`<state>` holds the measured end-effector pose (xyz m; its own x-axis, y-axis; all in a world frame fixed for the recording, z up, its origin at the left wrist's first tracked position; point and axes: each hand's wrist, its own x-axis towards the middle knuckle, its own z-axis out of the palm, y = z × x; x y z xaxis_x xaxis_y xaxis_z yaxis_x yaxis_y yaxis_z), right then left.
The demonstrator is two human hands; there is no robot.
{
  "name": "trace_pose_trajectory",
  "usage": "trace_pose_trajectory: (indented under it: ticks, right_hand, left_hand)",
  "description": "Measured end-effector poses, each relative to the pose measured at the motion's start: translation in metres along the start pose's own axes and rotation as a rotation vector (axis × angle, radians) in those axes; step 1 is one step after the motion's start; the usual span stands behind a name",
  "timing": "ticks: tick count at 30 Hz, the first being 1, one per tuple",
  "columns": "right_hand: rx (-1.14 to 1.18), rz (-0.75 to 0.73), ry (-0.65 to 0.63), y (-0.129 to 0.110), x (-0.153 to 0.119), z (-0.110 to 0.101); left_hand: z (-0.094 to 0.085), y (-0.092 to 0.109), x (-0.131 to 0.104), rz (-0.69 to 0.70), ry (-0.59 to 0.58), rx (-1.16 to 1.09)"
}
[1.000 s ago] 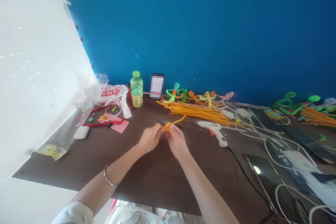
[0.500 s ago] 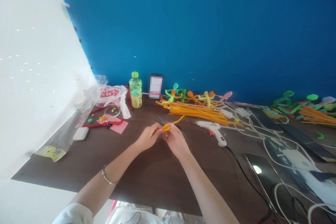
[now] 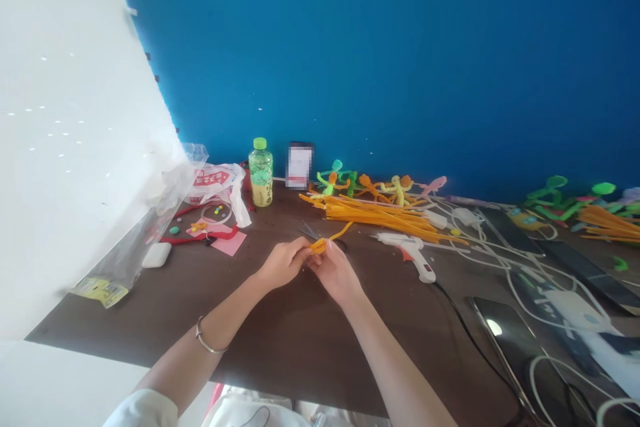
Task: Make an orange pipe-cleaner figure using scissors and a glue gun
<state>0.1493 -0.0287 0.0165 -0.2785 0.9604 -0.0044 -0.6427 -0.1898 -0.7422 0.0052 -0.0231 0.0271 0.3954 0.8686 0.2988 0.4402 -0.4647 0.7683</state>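
An orange pipe cleaner [image 3: 319, 247], coiled at one end, is pinched between both my hands over the table. My left hand [image 3: 285, 263] grips the coil from the left side. My right hand [image 3: 339, 272] has its fingers closed on the other side, and a free end of the pipe cleaner sticks out up and to the right. Just behind my fingers lies a pair of scissors [image 3: 309, 230], partly hidden by my hands. Farther back rests a bundle of orange pipe cleaners [image 3: 383, 211].
A white glue gun [image 3: 410, 252] lies to the right, its black cord running forward. A phone [image 3: 510, 340] and white cables are at the right. Pipe-cleaner figures [image 3: 397, 189] line the blue wall. Left stand a bottle [image 3: 261, 173] and a plastic bag [image 3: 217, 183].
The coil between my fingers has turned slightly and looks flatter, with both hands still on it. The whole view has shifted a little.
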Motion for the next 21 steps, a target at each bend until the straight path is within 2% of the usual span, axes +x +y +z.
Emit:
trace_pose_trajectory:
  ticks: [10,21]
  right_hand:
    - [-0.177,-0.046,-0.020,-0.009,-0.001,0.003]
    - [-0.174,-0.067,0.005,-0.009,0.000,0.002]
  left_hand:
    - [-0.002,-0.003,-0.001,0.026,-0.045,0.038]
    - [-0.001,-0.004,-0.002,0.070,-0.049,0.116]
